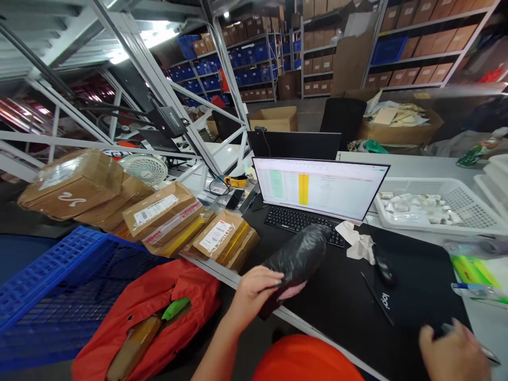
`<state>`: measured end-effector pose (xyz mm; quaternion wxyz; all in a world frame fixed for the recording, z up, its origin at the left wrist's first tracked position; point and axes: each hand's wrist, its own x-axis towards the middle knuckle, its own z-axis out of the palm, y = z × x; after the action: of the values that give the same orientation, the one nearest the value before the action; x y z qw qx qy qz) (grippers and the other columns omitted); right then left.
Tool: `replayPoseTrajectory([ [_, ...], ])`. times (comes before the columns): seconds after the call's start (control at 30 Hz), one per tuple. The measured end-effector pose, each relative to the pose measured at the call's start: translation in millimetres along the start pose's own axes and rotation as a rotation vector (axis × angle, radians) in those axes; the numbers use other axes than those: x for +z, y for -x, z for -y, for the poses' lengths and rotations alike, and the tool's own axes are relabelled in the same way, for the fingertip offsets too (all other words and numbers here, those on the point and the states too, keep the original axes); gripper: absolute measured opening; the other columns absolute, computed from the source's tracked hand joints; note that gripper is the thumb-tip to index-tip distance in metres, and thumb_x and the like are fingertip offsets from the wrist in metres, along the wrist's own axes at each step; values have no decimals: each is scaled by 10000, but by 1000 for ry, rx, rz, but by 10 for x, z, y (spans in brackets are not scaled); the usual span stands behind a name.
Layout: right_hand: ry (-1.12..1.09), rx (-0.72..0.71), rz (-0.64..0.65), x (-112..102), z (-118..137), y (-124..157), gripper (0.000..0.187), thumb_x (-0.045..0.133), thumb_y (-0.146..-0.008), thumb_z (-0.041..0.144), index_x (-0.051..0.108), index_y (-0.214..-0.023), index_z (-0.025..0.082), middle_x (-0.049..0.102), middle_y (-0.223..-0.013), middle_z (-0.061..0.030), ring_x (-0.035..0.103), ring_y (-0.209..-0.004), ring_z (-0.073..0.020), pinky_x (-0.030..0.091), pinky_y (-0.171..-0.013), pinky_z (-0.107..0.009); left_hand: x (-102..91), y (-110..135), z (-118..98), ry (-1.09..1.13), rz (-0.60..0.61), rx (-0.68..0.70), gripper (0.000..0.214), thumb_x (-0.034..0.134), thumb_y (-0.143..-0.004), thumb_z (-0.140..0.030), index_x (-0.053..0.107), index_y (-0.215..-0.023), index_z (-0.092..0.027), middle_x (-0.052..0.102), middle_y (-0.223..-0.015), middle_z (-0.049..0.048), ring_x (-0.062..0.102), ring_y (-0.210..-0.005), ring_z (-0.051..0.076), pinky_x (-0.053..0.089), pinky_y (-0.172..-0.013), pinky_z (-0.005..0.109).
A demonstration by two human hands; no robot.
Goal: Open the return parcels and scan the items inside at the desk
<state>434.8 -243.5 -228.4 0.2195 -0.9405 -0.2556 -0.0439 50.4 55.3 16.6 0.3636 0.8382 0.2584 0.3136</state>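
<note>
The left hand clenches the near end of a black plastic parcel, its long axis slanting away toward the keyboard. The right hand, well apart at the desk mat's edge, nears a slim pen; whether its fingers grip, I cannot tell.

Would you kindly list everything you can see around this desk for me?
Black plastic-wrapped parcel: one, black, in the left hand.
Cardboard parcels: several, brown, on the desk's left.
Blue plastic crate: one, blue, lower left.
Red bag: one, red, beside the crate.
Monitors: two, black, centre, front one lit.
Keyboard: one, black, below the lit monitor.
Computer mouse: one, black, on the desk mat.
Plastic basket: one, white, right.
Storage shelves: several, white, background.
Left hand: one, bare, holding the parcel.
Right hand: one, bare, lower right.
</note>
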Motion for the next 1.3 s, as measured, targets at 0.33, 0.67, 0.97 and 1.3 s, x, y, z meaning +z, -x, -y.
replayPoseTrajectory([
  [0.33, 53, -180, 62, 947, 487, -1043, 700, 421, -882, 585, 509, -1405, 129, 442, -1428, -252, 513, -1241, -425, 461, -956, -544, -82, 335, -57, 22, -27, -368, 269, 651, -853, -482, 759, -814, -238, 759, -916, 103, 715, -877, 246, 585, -835, 381],
  [0.67, 66, -328, -29, 1064, 439, -1062, 521, 413, -922, 417, 605, -1297, 109, 497, -1416, -196, 576, -1140, -341, 448, -964, -449, -2, 437, 370, -219, -190, -650, 406, 749, -699, -389, 766, -1069, -223, 748, -1137, 116, 700, -1068, 309, 535, -1001, 495],
  [0.97, 54, -318, -7, 1044, 447, -1039, 489, 459, -909, 370, 598, -1313, 131, 477, -1430, -193, 538, -1190, -349, 421, -998, -472, 176, 455, 329, -210, -329, -619, 335, 624, -812, -504, 802, -798, -220, 788, -823, 68, 749, -777, 267, 622, -769, 389],
  [1.3, 80, -366, -62, 1097, 384, -1074, 469, 448, -932, 411, 653, -1244, 129, 509, -1362, -213, 577, -1103, -336, 471, -882, -437, 237, 472, 251, -327, -483, -508, 362, 593, -863, -479, 797, -811, -185, 786, -844, 86, 750, -783, 252, 629, -773, 376],
])
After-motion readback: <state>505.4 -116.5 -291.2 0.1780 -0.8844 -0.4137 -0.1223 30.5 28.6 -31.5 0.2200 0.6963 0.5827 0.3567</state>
